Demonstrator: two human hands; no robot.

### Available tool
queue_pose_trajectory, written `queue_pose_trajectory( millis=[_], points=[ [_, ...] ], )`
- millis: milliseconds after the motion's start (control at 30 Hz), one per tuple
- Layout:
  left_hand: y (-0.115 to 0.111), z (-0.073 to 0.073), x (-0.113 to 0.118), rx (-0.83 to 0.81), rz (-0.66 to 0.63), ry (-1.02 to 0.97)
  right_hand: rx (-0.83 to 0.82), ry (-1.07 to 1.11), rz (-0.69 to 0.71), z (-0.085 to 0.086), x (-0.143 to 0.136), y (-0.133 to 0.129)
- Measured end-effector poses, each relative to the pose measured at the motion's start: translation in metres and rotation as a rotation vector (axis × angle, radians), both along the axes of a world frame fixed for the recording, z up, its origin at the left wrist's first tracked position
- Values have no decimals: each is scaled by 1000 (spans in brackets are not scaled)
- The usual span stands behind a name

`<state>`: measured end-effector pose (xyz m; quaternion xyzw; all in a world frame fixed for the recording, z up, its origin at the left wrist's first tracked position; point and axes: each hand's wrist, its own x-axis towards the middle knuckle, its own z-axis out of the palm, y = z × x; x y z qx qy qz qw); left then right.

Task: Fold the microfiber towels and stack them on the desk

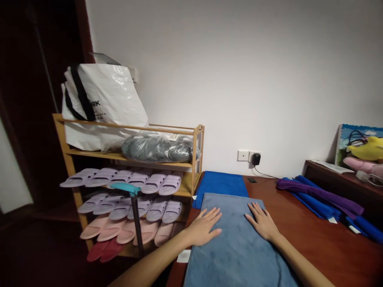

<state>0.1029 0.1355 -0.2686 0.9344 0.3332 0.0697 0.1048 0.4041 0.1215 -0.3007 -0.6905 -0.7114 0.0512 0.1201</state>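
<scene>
A grey-blue towel (pixel 230 255) lies spread out on the brown wooden table (pixel 323 247), its far edge overlapping a bright blue towel (pixel 221 184) that lies flat behind it. On its left side rests my left hand (pixel 205 226), palm down with the fingers spread. My right hand (pixel 262 222) lies flat near its right edge, fingers also apart. Neither hand grips anything. A white label (pixel 183 256) sticks out from the towel's left edge. The near end of the towel runs out of view at the bottom.
Rolled blue towels (pixel 317 205) and a purple towel (pixel 323 195) lie at the table's right. Left of the table stands a wooden shoe rack (pixel 197 159) with several slippers (pixel 172 183) and a white bag (pixel 110 87). A teal-topped handle (pixel 124 187) rises before it. A black plug (pixel 255 159) sits in the wall.
</scene>
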Motion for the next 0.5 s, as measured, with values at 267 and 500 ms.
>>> queue_pose_trajectory(
  millis=[267, 500],
  points=[
    [-70, 8, -13, -14, -198, -35, -39, 32, 206, 3, -22, -104],
    [-99, 9, -23, -7, -152, -49, 55, -9, 167, 1, -16, -142]
  ],
)
